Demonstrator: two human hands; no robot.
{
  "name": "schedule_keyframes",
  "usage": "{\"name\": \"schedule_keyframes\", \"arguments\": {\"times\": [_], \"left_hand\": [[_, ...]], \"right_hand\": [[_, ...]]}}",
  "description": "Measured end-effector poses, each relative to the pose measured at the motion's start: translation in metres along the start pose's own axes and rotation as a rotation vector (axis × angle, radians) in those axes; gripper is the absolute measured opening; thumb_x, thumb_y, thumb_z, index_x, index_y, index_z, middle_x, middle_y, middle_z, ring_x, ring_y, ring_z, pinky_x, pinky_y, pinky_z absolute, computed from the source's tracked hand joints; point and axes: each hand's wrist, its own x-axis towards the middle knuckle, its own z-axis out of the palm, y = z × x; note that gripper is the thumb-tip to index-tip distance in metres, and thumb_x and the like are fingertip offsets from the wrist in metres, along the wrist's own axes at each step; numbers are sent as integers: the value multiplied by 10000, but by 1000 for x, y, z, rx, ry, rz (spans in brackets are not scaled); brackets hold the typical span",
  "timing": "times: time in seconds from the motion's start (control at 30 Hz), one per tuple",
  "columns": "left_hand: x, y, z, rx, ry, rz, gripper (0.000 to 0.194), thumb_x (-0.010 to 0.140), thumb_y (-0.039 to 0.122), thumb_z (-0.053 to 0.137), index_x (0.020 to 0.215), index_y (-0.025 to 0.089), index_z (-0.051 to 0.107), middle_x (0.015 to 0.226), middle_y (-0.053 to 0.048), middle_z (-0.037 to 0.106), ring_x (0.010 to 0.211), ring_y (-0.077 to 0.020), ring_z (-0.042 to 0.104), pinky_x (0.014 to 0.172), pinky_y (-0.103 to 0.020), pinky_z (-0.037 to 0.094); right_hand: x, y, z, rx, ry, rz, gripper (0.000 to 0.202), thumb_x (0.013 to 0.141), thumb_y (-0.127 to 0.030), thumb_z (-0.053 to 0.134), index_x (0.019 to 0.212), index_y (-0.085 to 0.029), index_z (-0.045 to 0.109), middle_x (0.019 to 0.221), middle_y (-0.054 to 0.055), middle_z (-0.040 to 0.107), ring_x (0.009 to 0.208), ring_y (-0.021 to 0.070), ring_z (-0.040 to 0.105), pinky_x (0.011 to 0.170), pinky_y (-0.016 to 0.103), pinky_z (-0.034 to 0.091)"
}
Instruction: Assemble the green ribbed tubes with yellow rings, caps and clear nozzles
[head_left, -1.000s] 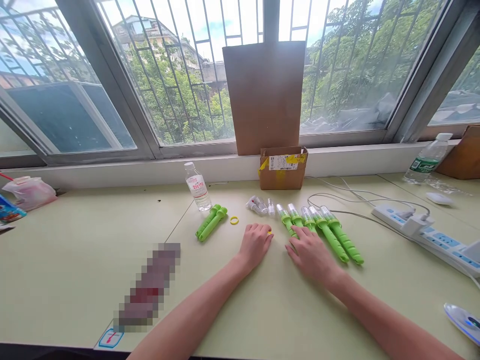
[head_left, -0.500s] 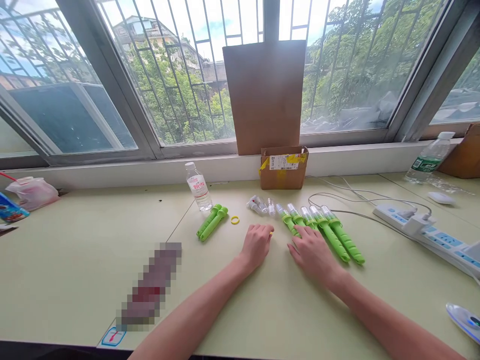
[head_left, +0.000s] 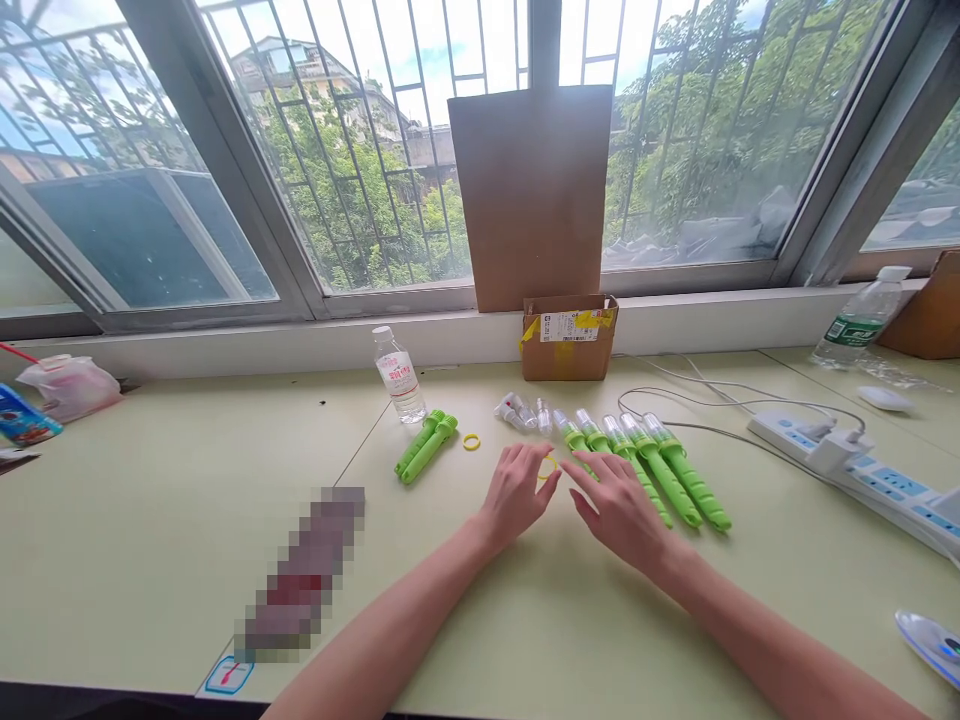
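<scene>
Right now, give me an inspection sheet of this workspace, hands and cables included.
Surface: pale table, a seam running across it on the left.
Parts: five green sticks with clear tops, right; two green sticks without, left; second ring beside those two; clear pieces farther back.
Clutter: left bottle, right bottle, pink bag, blue packet; pixelated patch, unreadable.
Hands: left hand pinches a yellow ring; right hand open beside it, contact unclear.
Cables: pale cables run to power strip, right.
Surroundings: barred windows, cardboard panel, box behind.
</scene>
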Motion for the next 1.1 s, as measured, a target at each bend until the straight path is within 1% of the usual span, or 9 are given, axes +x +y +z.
{"name": "schedule_keyframes", "arguments": {"times": [0.07, 0.2, 0.3, 0.43, 0.57, 0.7, 0.93, 1.0, 1.1], "left_hand": [[0, 1, -1, -7, 16, 51, 270, 878, 245, 511, 1135, 194, 446, 1005, -82, 618, 933, -214, 574, 819, -369, 463], [2, 5, -5, -16, 10, 213, 330, 861, 158, 492, 1181, 179, 412, 1088, -112, 583, 1042, -207, 551, 870, -360, 459], [2, 9, -8, 3, -40, 304, 314, 855, 118, 456, 1160, 184, 426, 1117, -119, 570, 1075, -203, 544, 910, -371, 448], [1, 12, -8, 13, -114, 350, 325, 848, 88, 411, 1149, 203, 448, 1160, -115, 559, 1088, -193, 549, 937, -379, 438], [1, 13, -7, 20, -126, 370, 340, 837, 85, 405, 1154, 196, 459, 1157, -119, 560, 1091, -197, 548, 949, -388, 428], [2, 12, -9, 45, -143, 346, 372, 833, 128, 431, 1199, 194, 442, 1170, -131, 550, 1106, -220, 537, 955, -413, 414], [4, 4, -13, 71, -158, 329, 405, 821, 190, 462, 1223, 176, 419, 1164, -139, 531, 1064, -242, 527, 945, -432, 401], [4, 1, -13, 95, -166, 307, 404, 813, 177, 454, 1216, 179, 422, 1164, -138, 530, 1071, -246, 522, 947, -436, 396], [6, -8, -12, 177, -157, 202, 402, 810, 158, 446, 1209, 193, 429, 1168, -139, 524, 1090, -263, 514, 924, -441, 400]], "right_hand": [[0, 0, 0, 24, -5, -27, 356, 893, -135, 436, 1211, -216, 576, 1190, 121, 574, 1066, 258, 511, 919, 410, 387], [0, 0, 0, 35, -32, -46, 399, 879, -70, 407, 1208, -226, 570, 1201, 113, 563, 1084, 251, 503, 912, 403, 392], [0, 1, 2, 29, -43, -46, 359, 871, -60, 416, 1138, -213, 601, 1179, 111, 578, 1077, 249, 507, 910, 404, 392], [-1, 2, 4, 48, -16, -70, 282, 881, -80, 437, 1052, -205, 623, 1135, 97, 608, 1038, 237, 523, 913, 406, 386], [0, 1, 1, 73, -5, -88, 248, 895, -93, 447, 1034, -207, 618, 1107, 74, 627, 1017, 223, 535, 917, 394, 373], [1, 0, -1, 75, -4, -99, 233, 905, -99, 438, 994, -210, 622, 1058, 59, 642, 983, 206, 552, 892, 371, 373], [1, -1, -2, 36, -2, -27, 208, 919, -197, 476, 814, -200, 655, 819, 47, 620, 809, 191, 525, 766, 329, 373], [0, -1, -1, 12, -11, -14, 232, 915, -223, 491, 751, -202, 653, 767, 45, 598, 771, 188, 507, 739, 321, 365], [0, -1, 0, -4, -4, -19, 269, 906, -242, 513, 672, -198, 639, 806, 58, 603, 804, 194, 510, 752, 326, 361]]}}
